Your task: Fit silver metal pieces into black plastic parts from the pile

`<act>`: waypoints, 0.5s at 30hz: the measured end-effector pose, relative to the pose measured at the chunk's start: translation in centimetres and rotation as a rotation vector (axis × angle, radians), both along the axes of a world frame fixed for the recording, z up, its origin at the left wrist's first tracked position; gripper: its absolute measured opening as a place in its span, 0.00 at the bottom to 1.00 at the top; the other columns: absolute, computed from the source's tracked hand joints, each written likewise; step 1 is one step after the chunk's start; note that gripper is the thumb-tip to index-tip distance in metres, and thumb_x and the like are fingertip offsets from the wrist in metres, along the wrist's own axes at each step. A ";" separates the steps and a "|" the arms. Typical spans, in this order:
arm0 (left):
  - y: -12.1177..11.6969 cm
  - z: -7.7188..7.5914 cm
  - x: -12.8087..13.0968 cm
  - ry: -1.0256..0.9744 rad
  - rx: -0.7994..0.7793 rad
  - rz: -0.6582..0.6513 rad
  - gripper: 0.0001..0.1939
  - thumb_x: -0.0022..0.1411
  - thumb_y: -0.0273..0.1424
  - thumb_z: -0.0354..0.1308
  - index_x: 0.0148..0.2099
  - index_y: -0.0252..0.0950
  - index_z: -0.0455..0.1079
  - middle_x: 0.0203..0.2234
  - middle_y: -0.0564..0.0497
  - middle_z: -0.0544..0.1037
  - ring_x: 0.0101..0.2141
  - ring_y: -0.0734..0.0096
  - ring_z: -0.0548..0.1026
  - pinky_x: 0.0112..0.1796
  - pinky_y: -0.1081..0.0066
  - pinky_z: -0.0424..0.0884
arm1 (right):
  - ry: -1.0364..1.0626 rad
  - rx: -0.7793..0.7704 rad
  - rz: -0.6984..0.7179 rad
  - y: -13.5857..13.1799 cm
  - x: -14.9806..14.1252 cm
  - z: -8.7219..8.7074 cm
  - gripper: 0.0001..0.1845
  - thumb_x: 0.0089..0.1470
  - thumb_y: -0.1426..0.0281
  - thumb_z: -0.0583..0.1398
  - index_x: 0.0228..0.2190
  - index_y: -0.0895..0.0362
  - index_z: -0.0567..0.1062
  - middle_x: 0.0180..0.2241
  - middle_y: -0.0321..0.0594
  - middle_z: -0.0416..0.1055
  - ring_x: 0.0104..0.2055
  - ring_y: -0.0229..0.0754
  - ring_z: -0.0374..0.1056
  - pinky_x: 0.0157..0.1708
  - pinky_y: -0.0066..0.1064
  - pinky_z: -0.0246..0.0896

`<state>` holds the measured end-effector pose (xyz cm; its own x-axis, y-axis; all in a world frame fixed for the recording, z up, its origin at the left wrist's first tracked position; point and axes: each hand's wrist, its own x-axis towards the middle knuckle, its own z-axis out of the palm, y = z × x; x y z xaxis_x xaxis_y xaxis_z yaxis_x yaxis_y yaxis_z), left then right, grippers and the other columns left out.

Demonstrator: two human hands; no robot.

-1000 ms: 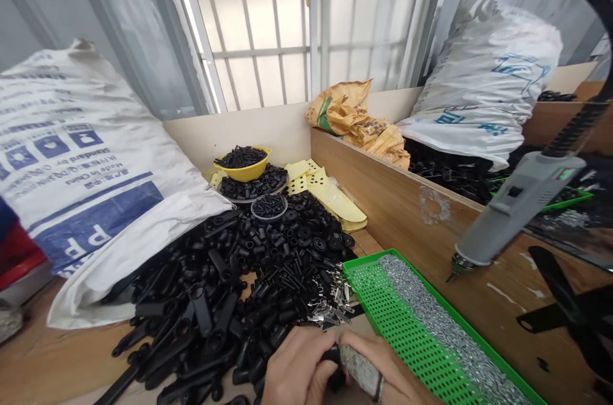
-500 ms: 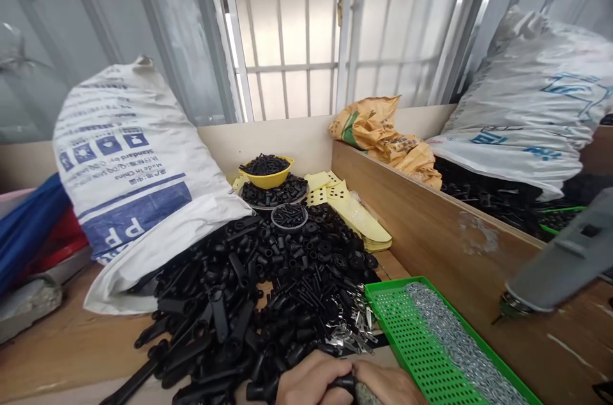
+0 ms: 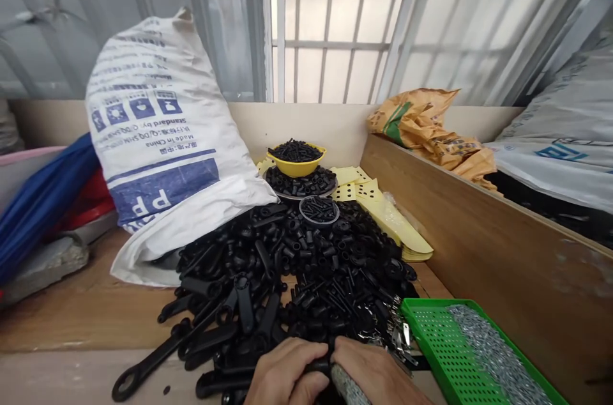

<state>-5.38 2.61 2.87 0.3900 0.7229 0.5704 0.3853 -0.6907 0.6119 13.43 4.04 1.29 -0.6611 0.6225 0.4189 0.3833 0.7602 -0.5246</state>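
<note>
Both hands meet at the bottom edge of the view, at the near side of a heap of black plastic parts (image 3: 297,271). My left hand (image 3: 282,373) is curled shut around a black plastic piece (image 3: 318,365) that shows between the two hands. My right hand (image 3: 378,374) is closed against the same piece; a grey speckled thing (image 3: 345,389) lies under its thumb, and I cannot make out what it is. A green perforated tray (image 3: 431,347) with small silver screws (image 3: 488,347) sits just right of my right hand.
A white woven sack (image 3: 158,137) leans at the back left, spilling parts. A yellow bowl (image 3: 297,159) of black bits sits over a dish of more. Yellow sheets (image 3: 383,213) lie by a wooden partition (image 3: 488,239). An orange bag (image 3: 426,127) and another white sack (image 3: 565,143) lie beyond.
The view has swung left and down; the grey power tool at the right has left the picture. Both hands stay clasped on the black piece at the bottom edge.
</note>
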 end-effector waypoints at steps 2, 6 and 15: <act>0.3 0.0 -0.6 0.000 0.092 -0.012 0.09 0.65 0.31 0.52 0.45 0.36 0.71 0.29 0.48 0.80 0.27 0.68 0.78 0.28 0.76 0.75 | -0.048 0.113 0.001 0.3 -0.6 0.6 0.33 0.59 0.45 0.35 0.30 0.56 0.65 0.25 0.40 0.66 0.25 0.41 0.62 0.25 0.31 0.55; 0.7 0.1 -1.4 -0.024 0.189 0.036 0.10 0.67 0.32 0.49 0.43 0.35 0.69 0.27 0.46 0.79 0.26 0.67 0.77 0.26 0.74 0.74 | -0.120 0.111 -0.011 0.6 -1.5 1.0 0.22 0.63 0.57 0.40 0.29 0.56 0.63 0.25 0.40 0.65 0.25 0.41 0.60 0.25 0.31 0.53; 0.8 -0.4 -1.9 0.112 0.470 0.170 0.10 0.68 0.26 0.47 0.46 0.31 0.67 0.30 0.44 0.79 0.30 0.67 0.77 0.34 0.70 0.75 | 0.217 -0.705 -0.059 0.0 -3.8 1.5 0.16 0.54 0.58 0.45 0.20 0.53 0.57 0.18 0.32 0.54 0.19 0.37 0.53 0.19 0.27 0.50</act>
